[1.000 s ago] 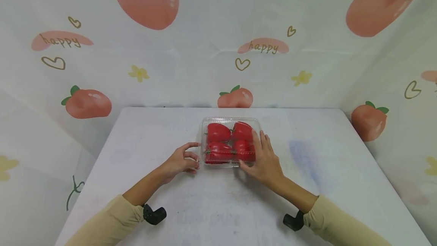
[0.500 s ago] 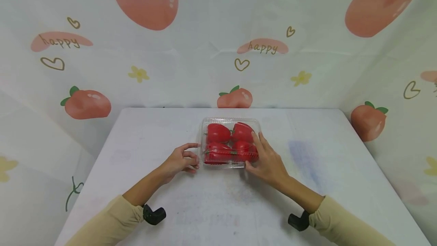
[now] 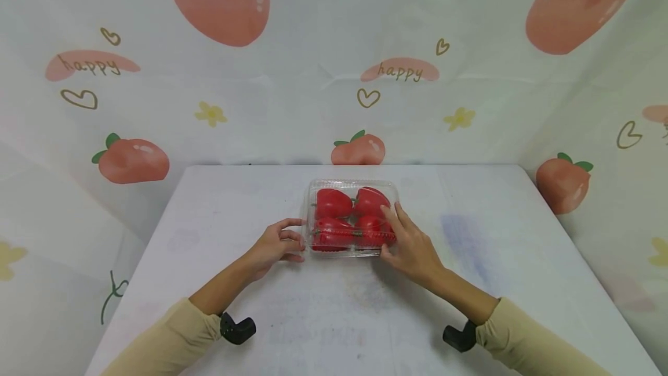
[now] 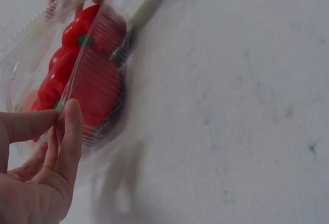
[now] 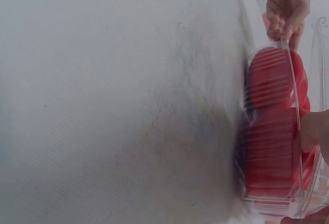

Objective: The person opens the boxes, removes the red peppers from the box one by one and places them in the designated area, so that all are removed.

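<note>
Clear plastic box [image 3: 344, 183] with four red peppers [image 3: 334, 203] sits far-middle on the white table [image 3: 323, 324] in the head view, right hand [image 3: 414, 254] at its near right corner. Left wrist view: left hand [image 4: 38, 172] pinching its edge. Right wrist view: right fingers [image 5: 312, 130] touching it, honestly can't tell if they're gripping.

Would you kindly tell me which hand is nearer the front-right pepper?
Right hand: at the clear container's right side, beside the front-right pepper. The left hand pinches its left side, the front-left pepper lying between.
</note>
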Tool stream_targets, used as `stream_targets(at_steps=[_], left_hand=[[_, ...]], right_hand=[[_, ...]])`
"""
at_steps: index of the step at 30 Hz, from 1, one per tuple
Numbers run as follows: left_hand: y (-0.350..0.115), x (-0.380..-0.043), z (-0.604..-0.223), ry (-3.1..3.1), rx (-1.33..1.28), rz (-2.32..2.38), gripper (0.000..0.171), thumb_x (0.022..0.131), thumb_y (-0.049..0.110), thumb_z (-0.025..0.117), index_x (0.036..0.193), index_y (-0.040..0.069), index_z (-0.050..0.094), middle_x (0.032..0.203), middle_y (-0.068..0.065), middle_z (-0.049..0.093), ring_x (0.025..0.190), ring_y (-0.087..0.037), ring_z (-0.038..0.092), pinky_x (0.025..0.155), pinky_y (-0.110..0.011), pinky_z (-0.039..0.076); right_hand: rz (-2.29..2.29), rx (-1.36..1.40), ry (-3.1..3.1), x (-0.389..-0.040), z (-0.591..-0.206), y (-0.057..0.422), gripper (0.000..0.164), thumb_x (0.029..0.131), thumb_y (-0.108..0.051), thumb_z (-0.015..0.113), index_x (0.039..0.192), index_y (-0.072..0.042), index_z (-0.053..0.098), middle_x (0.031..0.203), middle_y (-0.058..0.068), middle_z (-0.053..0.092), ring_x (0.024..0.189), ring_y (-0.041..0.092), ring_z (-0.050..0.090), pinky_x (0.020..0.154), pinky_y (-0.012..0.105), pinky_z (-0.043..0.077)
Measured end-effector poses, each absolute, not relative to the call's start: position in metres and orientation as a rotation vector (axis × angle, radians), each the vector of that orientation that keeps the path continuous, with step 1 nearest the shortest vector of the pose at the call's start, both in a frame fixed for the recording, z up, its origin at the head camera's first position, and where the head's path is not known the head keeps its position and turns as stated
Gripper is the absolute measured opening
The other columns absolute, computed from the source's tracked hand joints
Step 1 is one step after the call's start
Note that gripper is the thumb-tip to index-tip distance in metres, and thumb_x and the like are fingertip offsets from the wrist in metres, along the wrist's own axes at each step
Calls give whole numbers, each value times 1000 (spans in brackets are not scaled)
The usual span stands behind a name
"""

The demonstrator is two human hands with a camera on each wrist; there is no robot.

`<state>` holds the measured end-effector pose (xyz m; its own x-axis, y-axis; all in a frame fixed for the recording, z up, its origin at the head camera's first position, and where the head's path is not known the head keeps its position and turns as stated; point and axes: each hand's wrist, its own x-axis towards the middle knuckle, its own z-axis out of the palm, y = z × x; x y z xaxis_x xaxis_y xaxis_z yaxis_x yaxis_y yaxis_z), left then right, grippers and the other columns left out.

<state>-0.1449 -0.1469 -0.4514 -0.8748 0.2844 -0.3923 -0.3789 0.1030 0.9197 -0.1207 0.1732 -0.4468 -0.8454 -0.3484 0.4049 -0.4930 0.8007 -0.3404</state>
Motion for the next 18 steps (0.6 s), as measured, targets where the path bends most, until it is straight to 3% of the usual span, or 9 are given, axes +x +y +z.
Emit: stream_targets(at_steps=[6,18], left_hand=[[-146,-144,-450,1914,-86,1828,54,93,-4,62,143,3,43,92,-11,61,83,-24,64,76,-40,61],[-147,-144,-450,1902,-70,1835,54,93,-5,61,143,3,43,92,-10,61,82,-23,64,76,-40,61]], right_hand=[[630,674,-2651,-121,-447,174,73,72,-9,78,141,-8,53,143,26,50,127,46,51,80,57,58],[710,676,-2628,-121,-447,180,77,71,-12,83,142,-8,52,143,25,50,125,42,54,88,58,54]])
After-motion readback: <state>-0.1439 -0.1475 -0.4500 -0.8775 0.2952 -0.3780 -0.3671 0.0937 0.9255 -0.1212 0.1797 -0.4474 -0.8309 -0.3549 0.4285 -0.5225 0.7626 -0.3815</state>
